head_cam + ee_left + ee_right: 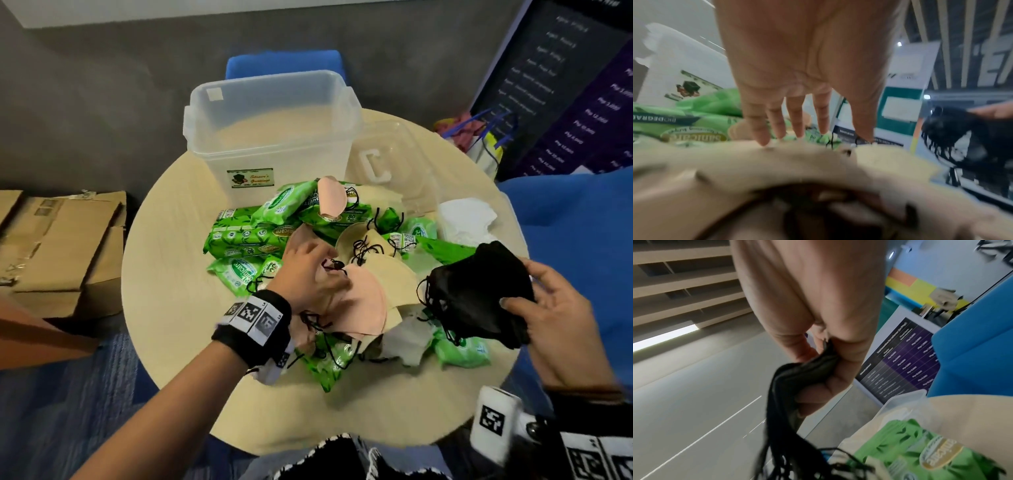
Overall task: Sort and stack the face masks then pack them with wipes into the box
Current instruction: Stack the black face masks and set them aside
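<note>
On the round table point(164, 308) lies a mixed heap of green wipes packs point(246, 236) and face masks with black loops. My left hand point(311, 270) rests on a pink mask point(359, 298); in the left wrist view its straight fingers point(799, 126) touch the mask's top edge point(777, 159). Beige masks point(390, 274) lie beside it and white masks point(466, 219) at the right. My right hand point(534, 291) grips a stack of black masks point(479, 294) above the heap's right side, and pinches it point(797, 374) between thumb and fingers point(838, 353). The clear box point(274, 144) stands open behind.
The box's clear lid point(387, 161) lies to its right. Another pink mask point(330, 198) sits on the wipes near the box. Cardboard boxes point(61, 246) stand on the floor at left. Blue chairs point(284, 63) point(575, 222) flank the table, with a bag point(479, 133) beyond.
</note>
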